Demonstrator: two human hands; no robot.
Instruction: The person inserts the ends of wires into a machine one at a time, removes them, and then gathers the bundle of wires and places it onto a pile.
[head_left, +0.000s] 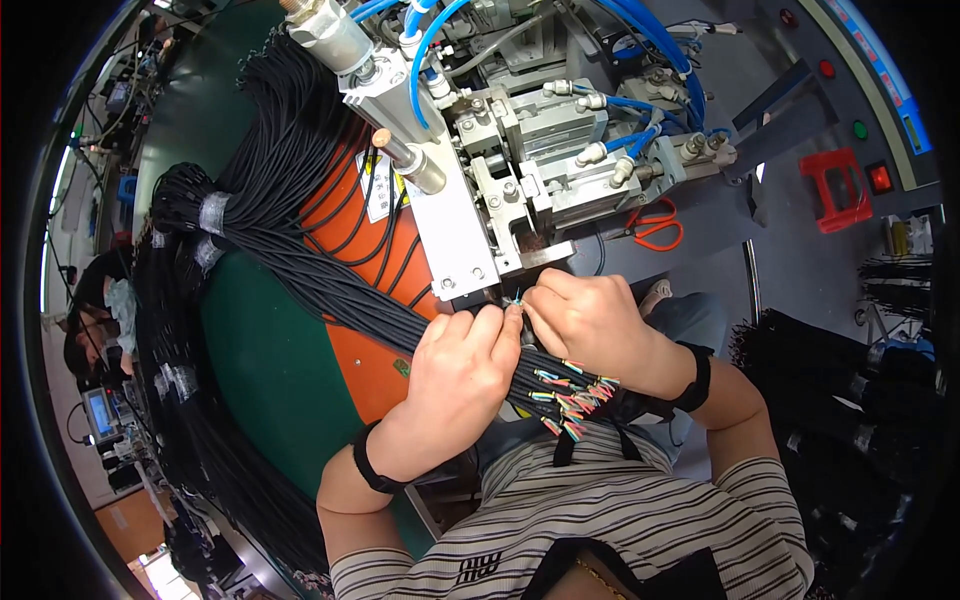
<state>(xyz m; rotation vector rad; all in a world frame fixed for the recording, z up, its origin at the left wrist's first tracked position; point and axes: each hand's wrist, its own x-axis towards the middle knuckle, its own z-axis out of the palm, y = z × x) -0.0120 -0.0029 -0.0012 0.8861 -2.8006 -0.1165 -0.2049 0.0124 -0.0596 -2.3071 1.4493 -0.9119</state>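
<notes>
My left hand [462, 368] is closed, thumb and forefinger pinched at the end of a black cable just below the machine's metal block [455, 235]. Fine coloured wires [518, 298], one of them light blue, stick up between my fingertips. From the right, my right hand [595, 322] meets it in a pinch on these same thin wires; the exact grip is partly hidden by the fingers. Under my hands runs a thick bundle of black cables [350, 295], its stripped ends [580, 400] fanning out in red, yellow, green and blue near my lap.
Blue air hoses [660, 45] and cylinders [560, 130] crowd the machine. Orange-handled scissors [658, 225] lie right of it, near a red plastic stool [835, 190]. Taped cable bundles [213, 212] cover the green table [260, 340] at left; more cables [830, 370] hang at right.
</notes>
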